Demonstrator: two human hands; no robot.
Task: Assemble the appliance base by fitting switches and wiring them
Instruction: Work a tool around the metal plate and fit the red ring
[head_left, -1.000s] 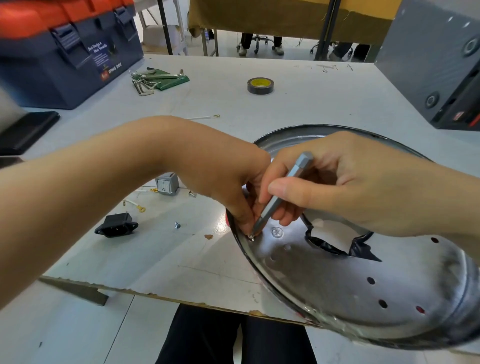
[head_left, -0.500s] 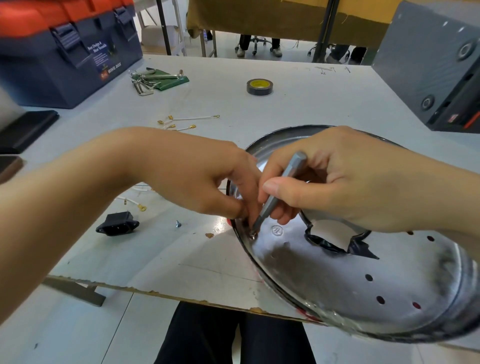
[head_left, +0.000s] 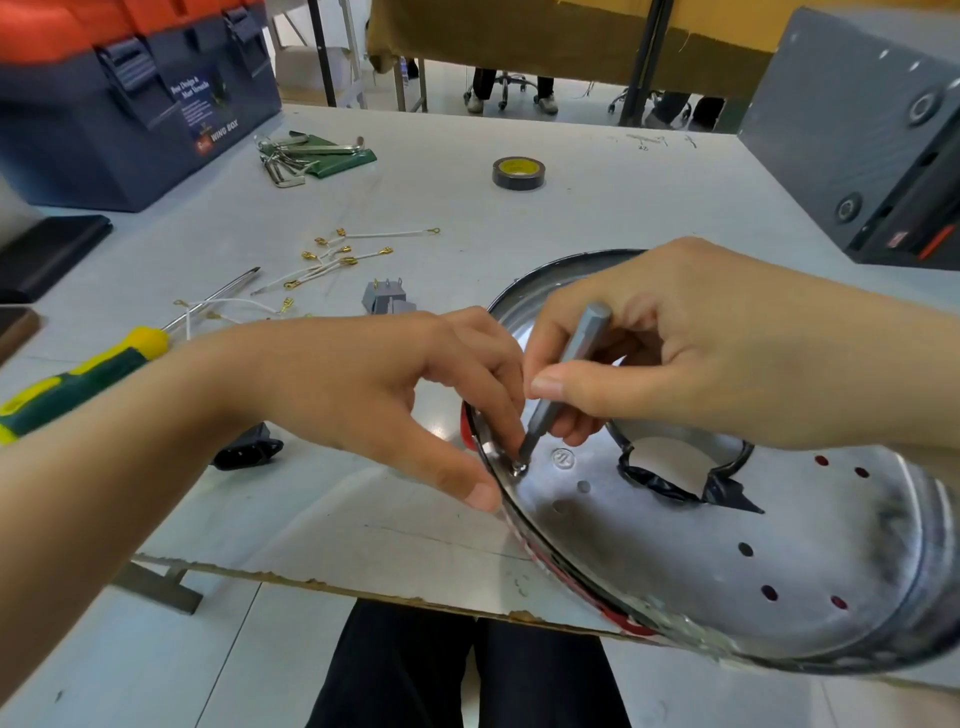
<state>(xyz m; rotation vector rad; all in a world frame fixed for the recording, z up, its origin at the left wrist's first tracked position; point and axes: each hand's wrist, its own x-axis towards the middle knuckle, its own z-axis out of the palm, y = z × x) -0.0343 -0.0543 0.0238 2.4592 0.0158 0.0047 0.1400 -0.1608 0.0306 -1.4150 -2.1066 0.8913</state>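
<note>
The round metal appliance base (head_left: 727, 545) lies tilted at the table's near right edge, with small holes and a ragged cut-out. My right hand (head_left: 675, 358) pinches a grey hex screwdriver bit (head_left: 563, 374), its tip on a small screw (head_left: 518, 467) near the base's left rim. My left hand (head_left: 395, 395) grips that rim, thumb outside and fingertips beside the screw. A grey switch (head_left: 384, 299), several white wires with gold terminals (head_left: 337, 257) and a black power socket (head_left: 247, 449) lie on the table to the left.
A green-and-yellow screwdriver (head_left: 88, 374) lies at left behind my forearm. Further back are hex keys on a green pouch (head_left: 311, 153), a roll of black tape (head_left: 518, 172), a blue-and-orange toolbox (head_left: 130, 93) and a grey box (head_left: 862, 124) at right.
My left arm has dropped lower and its hand has shifted on the rim, uncovering the screwdriver, wires and switch behind it. My right hand keeps the bit on the screw.
</note>
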